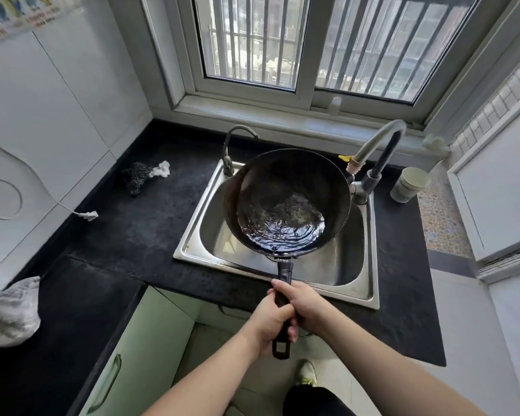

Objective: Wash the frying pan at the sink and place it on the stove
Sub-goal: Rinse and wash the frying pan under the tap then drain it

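— While I watch from my desk, tell me what the hands are doing.

— Both grip the one black handle (282, 298). My left hand (270, 322) is wrapped round it nearer the body, my right hand (300, 304) is curled round it just ahead, and the two touch.

— And the frying pan?

— I see the frying pan (288, 202) held above the steel sink (370, 283), tilted, with rippled water pooled in its lower part.

— Any writing on it?

— None I can read on the pan or the handle. Far up at the left wall a coloured poster (15, 13) carries print, too blurred for me to make out.

— What surface is round the sink?

— I see a black, matte countertop (117, 235). On it, left of the sink, lie a dark scouring pad (135, 177) with a white scrap touching it; at the left edge sits a crumpled grey cloth (9, 313). Pale green cabinet doors (141, 343) stand below.

— Further back?

— A tall grey faucet (379, 151) curves behind the sink's right corner, a thinner tap (234, 142) at its left corner. A paper cup (410, 184) stands right of them. Behind is a barred window (297, 43).
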`<control>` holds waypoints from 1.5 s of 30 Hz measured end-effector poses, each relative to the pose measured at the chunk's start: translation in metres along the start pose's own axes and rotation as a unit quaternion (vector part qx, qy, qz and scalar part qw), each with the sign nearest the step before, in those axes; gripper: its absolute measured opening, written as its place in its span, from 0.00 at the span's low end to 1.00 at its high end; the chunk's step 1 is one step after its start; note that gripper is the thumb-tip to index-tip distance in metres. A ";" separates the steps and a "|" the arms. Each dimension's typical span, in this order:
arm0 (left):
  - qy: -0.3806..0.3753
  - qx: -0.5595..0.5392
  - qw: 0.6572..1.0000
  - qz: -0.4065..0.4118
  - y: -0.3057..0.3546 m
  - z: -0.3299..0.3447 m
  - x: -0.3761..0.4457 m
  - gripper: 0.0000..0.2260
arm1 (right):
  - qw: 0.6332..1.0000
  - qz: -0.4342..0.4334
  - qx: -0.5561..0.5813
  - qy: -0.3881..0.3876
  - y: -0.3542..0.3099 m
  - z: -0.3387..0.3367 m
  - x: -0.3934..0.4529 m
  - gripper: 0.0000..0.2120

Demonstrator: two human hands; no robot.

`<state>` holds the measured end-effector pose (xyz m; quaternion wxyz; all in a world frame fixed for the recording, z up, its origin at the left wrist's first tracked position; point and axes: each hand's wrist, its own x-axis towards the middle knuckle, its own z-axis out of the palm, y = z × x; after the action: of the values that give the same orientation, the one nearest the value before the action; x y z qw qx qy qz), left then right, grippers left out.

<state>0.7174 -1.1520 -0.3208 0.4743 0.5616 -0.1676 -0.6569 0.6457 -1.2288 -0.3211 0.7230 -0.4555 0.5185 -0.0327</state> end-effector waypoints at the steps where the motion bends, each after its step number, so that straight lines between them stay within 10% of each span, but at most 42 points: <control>1: 0.012 0.022 1.000 0.008 -0.002 0.000 0.001 0.08 | 1.000 -0.008 0.002 -0.005 0.002 0.000 0.001 0.13; 15: 0.115 0.186 0.974 0.057 0.033 -0.005 0.006 0.07 | 0.993 0.037 0.080 -0.073 -0.029 0.013 0.002 0.14; 22: 0.088 0.080 0.993 -0.010 0.057 0.005 0.012 0.06 | 0.991 0.093 0.087 -0.046 -0.046 0.008 0.001 0.31; 35: -0.044 -0.261 0.956 -0.127 0.055 0.008 -0.005 0.12 | 0.997 0.044 0.014 0.057 -0.049 0.004 -0.010 0.15; 45: -0.074 -0.114 0.991 -0.013 -0.005 0.006 -0.003 0.07 | 0.998 -0.018 -0.044 0.046 0.000 -0.002 -0.015 0.14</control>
<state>0.7094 -1.1489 -0.3214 0.5127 0.4559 -0.1187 -0.7178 0.6374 -1.2217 -0.3103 0.6767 -0.4939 0.5441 -0.0442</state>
